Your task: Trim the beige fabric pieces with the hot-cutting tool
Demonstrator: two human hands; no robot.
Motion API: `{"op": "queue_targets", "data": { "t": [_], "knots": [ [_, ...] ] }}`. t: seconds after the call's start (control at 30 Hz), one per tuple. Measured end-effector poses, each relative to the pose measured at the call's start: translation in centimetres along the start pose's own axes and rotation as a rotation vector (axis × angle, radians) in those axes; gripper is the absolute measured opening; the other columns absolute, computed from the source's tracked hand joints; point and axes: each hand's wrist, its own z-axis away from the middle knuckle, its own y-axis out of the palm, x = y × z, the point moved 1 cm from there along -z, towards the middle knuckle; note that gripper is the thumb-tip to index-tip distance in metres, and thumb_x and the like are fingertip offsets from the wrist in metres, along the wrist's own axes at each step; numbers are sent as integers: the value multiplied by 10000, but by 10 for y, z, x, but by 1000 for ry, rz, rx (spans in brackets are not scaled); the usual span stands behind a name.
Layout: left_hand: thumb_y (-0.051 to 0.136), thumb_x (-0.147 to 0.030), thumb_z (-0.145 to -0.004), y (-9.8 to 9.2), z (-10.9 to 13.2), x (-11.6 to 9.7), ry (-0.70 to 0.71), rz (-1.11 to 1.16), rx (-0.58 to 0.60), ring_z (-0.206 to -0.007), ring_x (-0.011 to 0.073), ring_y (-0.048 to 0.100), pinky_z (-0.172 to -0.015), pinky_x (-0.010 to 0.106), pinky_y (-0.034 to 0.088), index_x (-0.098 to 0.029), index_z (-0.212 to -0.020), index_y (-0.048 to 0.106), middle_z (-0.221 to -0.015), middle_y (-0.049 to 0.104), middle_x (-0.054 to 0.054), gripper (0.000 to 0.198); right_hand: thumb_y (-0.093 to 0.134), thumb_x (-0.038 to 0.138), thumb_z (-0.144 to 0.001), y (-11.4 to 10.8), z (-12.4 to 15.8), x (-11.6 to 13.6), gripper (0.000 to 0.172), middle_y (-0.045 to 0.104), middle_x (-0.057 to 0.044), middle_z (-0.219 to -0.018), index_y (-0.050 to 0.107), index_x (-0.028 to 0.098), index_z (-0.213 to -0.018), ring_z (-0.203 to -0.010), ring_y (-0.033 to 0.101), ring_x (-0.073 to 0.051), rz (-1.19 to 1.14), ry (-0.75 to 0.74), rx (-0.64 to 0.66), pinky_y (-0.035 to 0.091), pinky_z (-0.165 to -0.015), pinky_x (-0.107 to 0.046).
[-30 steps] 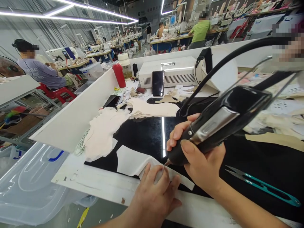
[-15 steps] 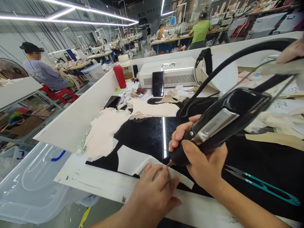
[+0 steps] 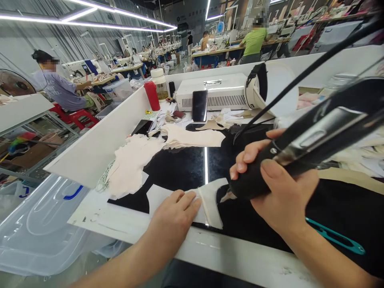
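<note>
My right hand (image 3: 280, 192) is wrapped round a black corded handheld tool (image 3: 324, 132) with a silver lever on its side. The tool's pointed metal tip is just right of a white cut fabric piece (image 3: 212, 202), pointing down at the black board (image 3: 186, 168); I cannot tell if it touches. My left hand (image 3: 177, 210) lies on the fabric with its fingers stretched out and covers its middle. A ridge or fold runs across the piece beside the fingertips. Turquoise thread snips (image 3: 342, 238) lie partly hidden behind my right wrist.
Cream fabric pieces (image 3: 129, 164) lie in stacks at the left. Behind them stand a phone (image 3: 199, 106), a white vented box (image 3: 228, 94) and a red cup (image 3: 152, 96). The tool's cord (image 3: 288, 86) arches overhead. Co-workers sit at sewing tables farther back.
The tool in my right hand has moved right, off the fabric. My left hand has shifted left, and the fabric's right part has swung upward and shows more fully.
</note>
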Motion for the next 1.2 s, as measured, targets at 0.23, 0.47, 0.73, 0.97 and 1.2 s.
{"op": "queue_targets", "data": {
  "t": [0.23, 0.47, 0.73, 0.97, 1.2],
  "knots": [
    [500, 16, -1154, 3, -6, -9, -21, -96, -60, -981, 243, 747, -873, 397, 625, -138, -1339, 678, -1248, 807, 109, 299, 1040, 349, -876, -18, 29, 15, 400, 722, 26, -826, 797, 343, -1192, -621, 677, -197, -21, 4, 102, 624, -501, -331],
    [478, 31, -1145, -2, -7, -12, -37, -102, -103, -923, 228, 735, -798, 385, 600, -129, -1334, 688, -1212, 814, 100, 324, 993, 348, -938, -22, 37, 7, 379, 729, 17, -869, 766, 340, -1242, -667, 701, -201, 11, -18, 132, 643, -538, -334],
    [534, -66, -1181, -17, -7, -29, -114, -114, -138, -832, 229, 724, -721, 353, 597, -156, -1132, 721, -988, 781, 65, 214, 1011, 349, -921, -21, 37, 7, 403, 737, 25, -870, 766, 338, -1241, -661, 713, -194, 7, -9, 131, 647, -546, -324],
    [454, -56, -1229, -6, -19, -45, 266, 185, -193, -1035, 189, 786, -1007, 294, 668, -86, -1175, 781, -1095, 807, 94, 333, 1027, 400, -900, -20, 37, 9, 420, 718, 30, -842, 757, 336, -1215, -649, 706, -199, 29, -1, 113, 651, -529, -327],
    [549, -53, -1210, 7, -20, -30, 281, 152, -170, -1136, 197, 817, -1052, 319, 710, -51, -1265, 792, -1215, 848, 135, 249, 1050, 423, -889, -20, 36, 12, 440, 702, 32, -830, 755, 332, -1202, -645, 677, -190, 22, 20, 112, 636, -534, -326]
  ]
}}
